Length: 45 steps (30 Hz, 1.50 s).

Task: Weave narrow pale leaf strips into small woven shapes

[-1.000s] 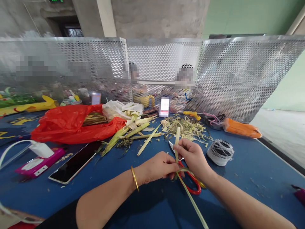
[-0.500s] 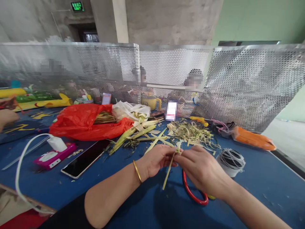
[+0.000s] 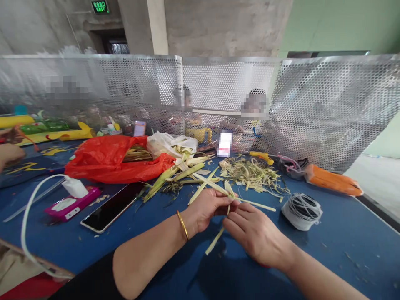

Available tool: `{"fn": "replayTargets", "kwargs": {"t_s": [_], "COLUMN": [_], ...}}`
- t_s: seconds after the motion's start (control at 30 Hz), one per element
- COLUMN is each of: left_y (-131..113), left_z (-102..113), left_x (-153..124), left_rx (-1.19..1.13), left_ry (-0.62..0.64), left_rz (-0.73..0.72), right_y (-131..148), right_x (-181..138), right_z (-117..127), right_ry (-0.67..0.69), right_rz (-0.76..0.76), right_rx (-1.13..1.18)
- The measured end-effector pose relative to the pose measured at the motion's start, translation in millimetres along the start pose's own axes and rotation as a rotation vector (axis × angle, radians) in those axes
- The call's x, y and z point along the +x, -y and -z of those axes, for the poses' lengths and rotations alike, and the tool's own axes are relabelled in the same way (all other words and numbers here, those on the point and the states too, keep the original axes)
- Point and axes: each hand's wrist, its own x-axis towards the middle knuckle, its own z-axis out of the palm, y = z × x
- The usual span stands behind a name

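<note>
My left hand (image 3: 204, 210), with a gold bangle at the wrist, pinches several pale green plant-leaf strips (image 3: 256, 204) where they cross. One strip points right, and another hangs toward me below the fingers. My right hand (image 3: 254, 233) sits just below and right of the crossing, its fingers closed on the hanging strip (image 3: 215, 242). A sliver of red shows under the right palm; the rest of that object is hidden. Beyond my fingers lies a heap of shredded leaf scraps (image 3: 254, 173). Longer leaf pieces (image 3: 164, 183) lie to the left.
A red plastic bag (image 3: 96, 160) and a phone (image 3: 114, 208) occupy the left, with a magenta power strip (image 3: 71, 204). At right stand a wound grey cord (image 3: 301, 210) and an orange packet (image 3: 333, 179). A perforated metal screen (image 3: 225, 83) borders the table; people sit behind it.
My right hand has drawn down and slightly toward me from the crossing. A strip now sticks out to the right. The red loop handle seen under the right hand is now mostly covered.
</note>
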Motion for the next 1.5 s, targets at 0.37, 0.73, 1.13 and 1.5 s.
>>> {"fn": "replayTargets", "kwargs": {"t_s": [0.37, 0.73, 1.13, 1.5], "left_y": [-7.7, -1.9, -7.6, -2.2], "left_z": [4.8, 6.4, 8.3, 2.2], "left_x": [1.0, 6.5, 2.9, -2.2], "left_rx": [0.071, 0.337, 0.313, 0.376], "left_ry": [-0.053, -0.048, 0.065, 0.141], "left_rz": [-0.055, -0.070, -0.029, 0.016], "right_y": [-21.1, -19.4, -38.8, -28.8], "right_x": [-8.5, -7.2, -12.8, -5.0], "right_z": [-0.6, 6.6, 26.4, -13.7], "right_ry": [0.009, 0.197, 0.343, -0.233], "right_rz": [-0.499, -0.615, -0.748, -1.220], "right_rx": [-0.127, 0.121, 0.692, 1.386]}}
